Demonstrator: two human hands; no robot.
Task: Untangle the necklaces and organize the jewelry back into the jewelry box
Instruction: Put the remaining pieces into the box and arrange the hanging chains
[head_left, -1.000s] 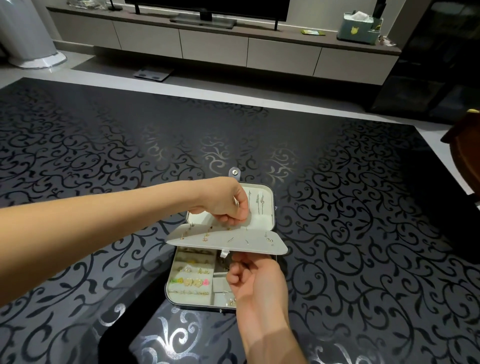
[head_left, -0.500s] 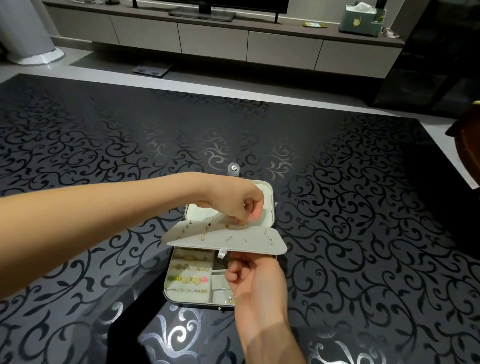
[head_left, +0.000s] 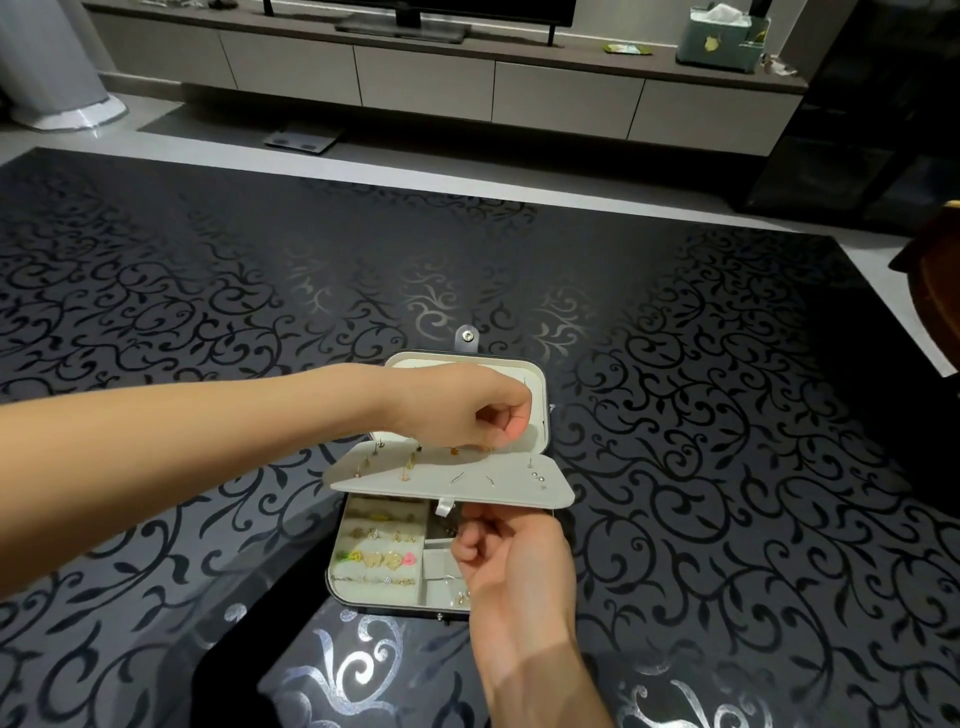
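table (head_left: 701, 467): black, glossy vine scrolls | jewelry box (head_left: 439, 564): cream lining, dark shell | flap (head_left: 509, 486): pale grey

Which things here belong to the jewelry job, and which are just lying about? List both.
Job:
- jewelry box, open
- earring panel, raised
- rings in the tray
- left hand, fingers curled over the panel
- right hand, holding the panel's front edge

Lying about:
- tissue box
- floor scale
- TV console

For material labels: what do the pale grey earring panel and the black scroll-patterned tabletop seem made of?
Pale grey earring panel: matte, likely faux leather or felt-like fabric; it shows no glare. Black scroll-patterned tabletop: glossy, probably glass or lacquer; silvery reflections show.
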